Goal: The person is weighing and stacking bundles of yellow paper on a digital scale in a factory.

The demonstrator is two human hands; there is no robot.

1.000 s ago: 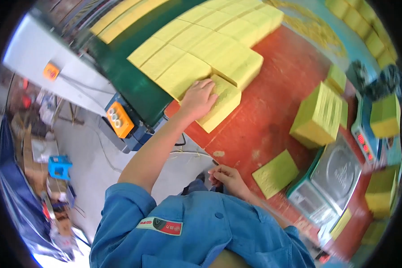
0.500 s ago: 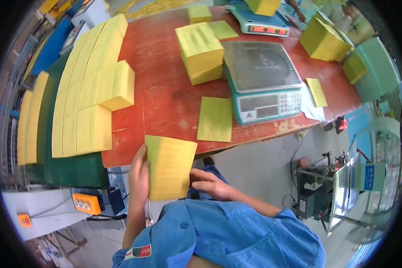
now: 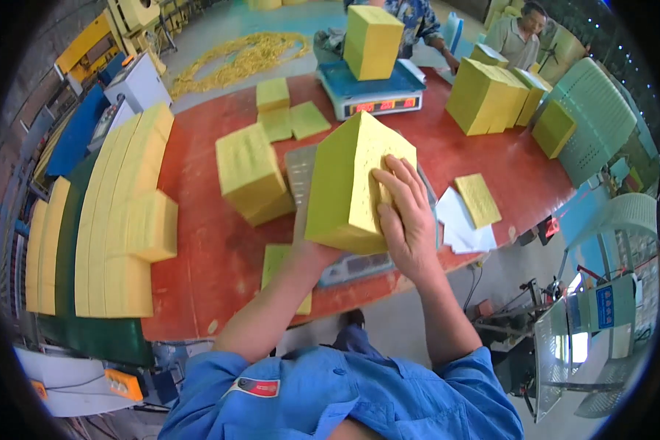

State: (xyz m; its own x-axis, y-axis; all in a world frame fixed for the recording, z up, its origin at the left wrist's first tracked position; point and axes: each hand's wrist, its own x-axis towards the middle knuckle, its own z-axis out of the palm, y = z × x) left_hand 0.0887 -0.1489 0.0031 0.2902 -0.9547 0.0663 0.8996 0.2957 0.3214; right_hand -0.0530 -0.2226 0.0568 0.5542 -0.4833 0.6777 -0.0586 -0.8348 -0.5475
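Observation:
A thick block-shaped stack of yellow paper (image 3: 337, 176) is between my hands, tilted, over the scale (image 3: 301, 165) with its metal plate. My right hand (image 3: 411, 220) presses on the stack's right face with fingers bent a little. From the lower left, my left hand (image 3: 319, 249) supports it, its fingers hidden behind the paper. Most of the scale is covered by the stack. Just left of it stands another yellow stack (image 3: 249, 165), and a thin yellow pad (image 3: 275, 260) lies partly under my left forearm.
Long rows of yellow stacks (image 3: 117, 213) line the red table's (image 3: 198, 264) left side. A second scale (image 3: 381, 103) carries a yellow stack (image 3: 374, 44) at the back. More stacks (image 3: 484, 95) stand at right, with two people beyond. White sheets (image 3: 466, 227) lie under a yellow pad (image 3: 480, 198).
The yellow stack in my hands has moved up and right, from the table's front edge to over the scale. My right hand now lies against its side. The view has shifted.

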